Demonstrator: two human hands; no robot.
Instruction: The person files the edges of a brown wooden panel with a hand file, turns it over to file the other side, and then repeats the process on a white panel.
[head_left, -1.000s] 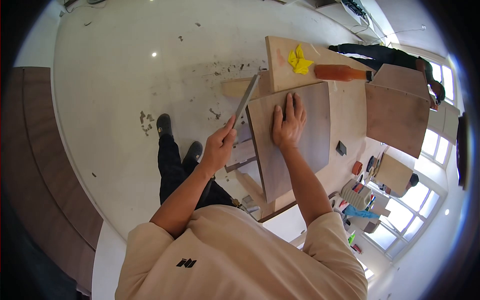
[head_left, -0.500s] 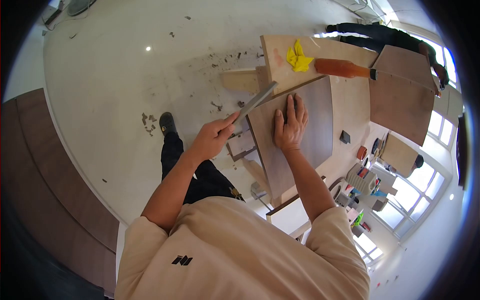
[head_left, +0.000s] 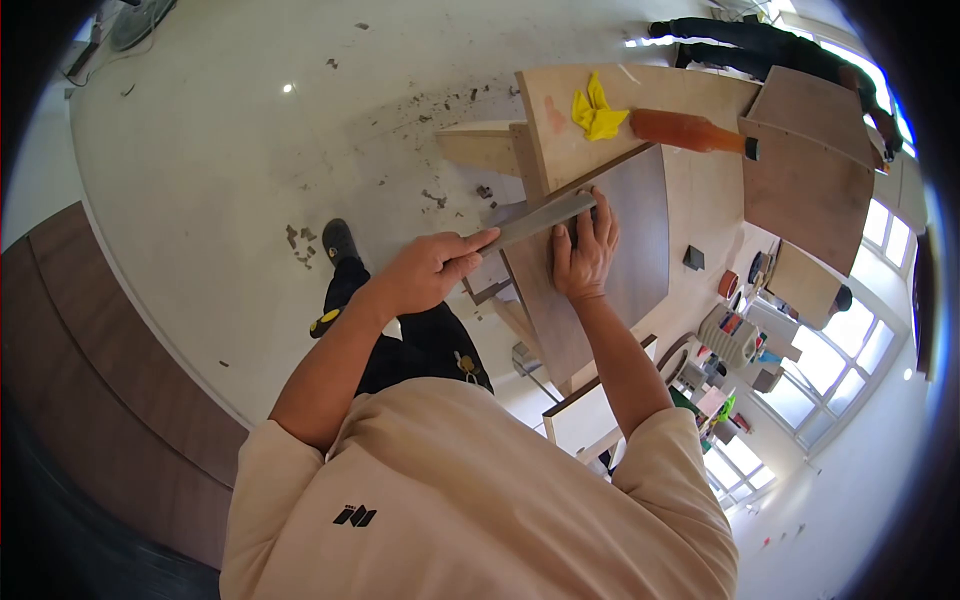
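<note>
One left hand (head_left: 425, 272): closed around the near end of a grey flat bar (head_left: 540, 222); index finger extended toward the free length, thumb on the body side.
Right hand (head_left: 588, 250): palm down on a brown panel (head_left: 625, 240), fingers extended and slightly apart, thumb set off toward the left hand.
Bar material: metallic in appearance, straight, narrow, flat-faced; surface cut too small to read.
Panel material: smooth, brown, faint wood-like grain; flat, four-cornered, with a darker edge.
Supporting surface (head_left: 705, 190): pale wood, beneath the panel.
Items on the surface: crumpled yellow cloth (head_left: 598, 112); orange-red bottle (head_left: 685, 130) with dark cap, just beside the cloth; small dark block (head_left: 694, 257) near the panel.
Floor (head_left: 220, 170): pale, smooth, scattered with dark scraps (head_left: 293, 236).
Bar position: above the panel's left corner, between both hands; far end at the right hand's fingers, contact not discernible.
Bar long axis: slanted away from the body and rightward, roughly parallel to the panel's far edge.
</note>
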